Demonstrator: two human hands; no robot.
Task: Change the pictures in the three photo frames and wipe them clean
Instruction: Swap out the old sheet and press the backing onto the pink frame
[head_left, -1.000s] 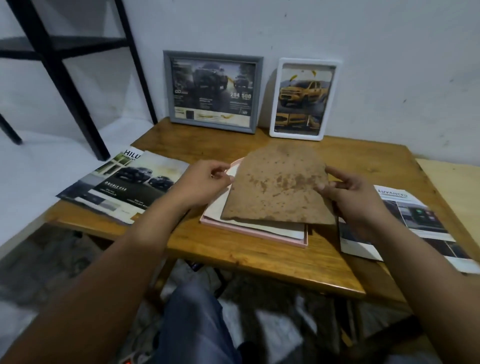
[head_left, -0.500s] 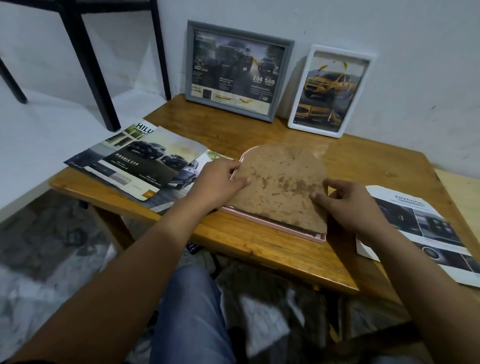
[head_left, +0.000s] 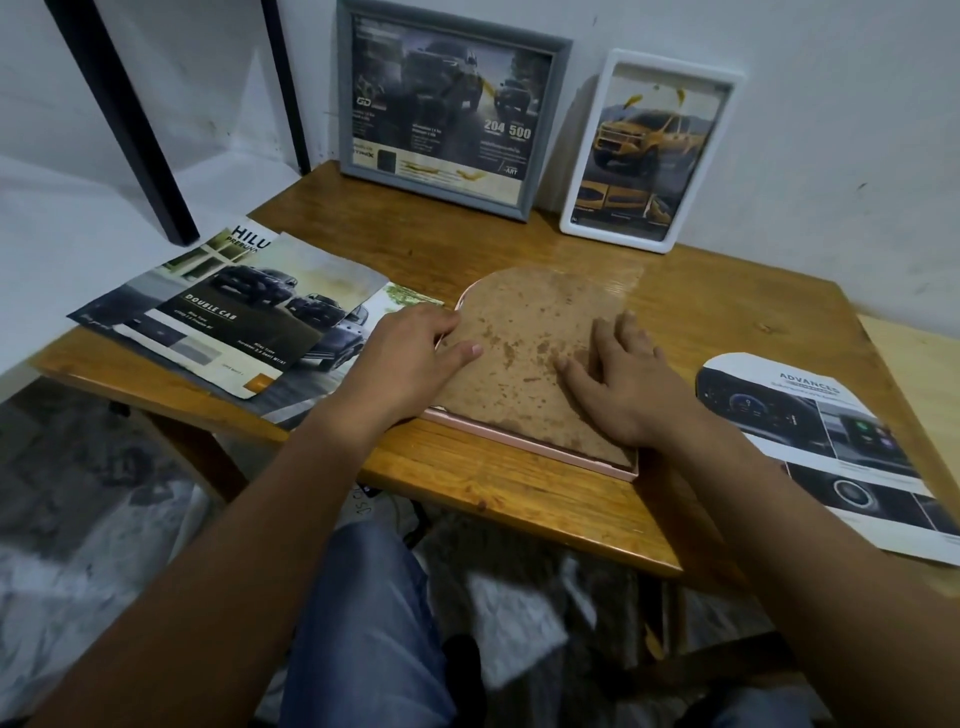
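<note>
Step in hand: seating the backing board (head_left: 524, 358) into the pink frame (head_left: 530, 448), which lies face down on the table (head_left: 519, 493); this reads as closing up the third frame.

Left hand (head_left: 410, 353): lies flat at the board's left edge, fingers straight, thumb reaching in over the board; it presses and grips nothing.

Right hand (head_left: 618, 384): lies palm down on the right half of the board, fingers spread and straight; it too presses and clamps nothing.

Hands to each other: apart, with the bare stained middle of the board between them.

Where the frame lies: directly under and between both hands, right at the near edge of the table.

Long axis: runs away from the hands toward the wall, rounded end far, straight end near, skewed a little to the right at the near end.

Nearer hand: the right covers more of the board; the left sits at its rim, so I judge the left better placed to work any edge catch, while the right pins the board.

Seating: a thin pink rim shows along the near and left edges; whether the board is fully down, I cannot tell.

Other frames: the grey frame (head_left: 447, 109) and the white frame (head_left: 649, 150) stand beyond the hands, leaning on the wall.

Loose prints: brochures (head_left: 223, 312) left of the left hand; one sheet (head_left: 826, 447) right of the right hand.
</note>
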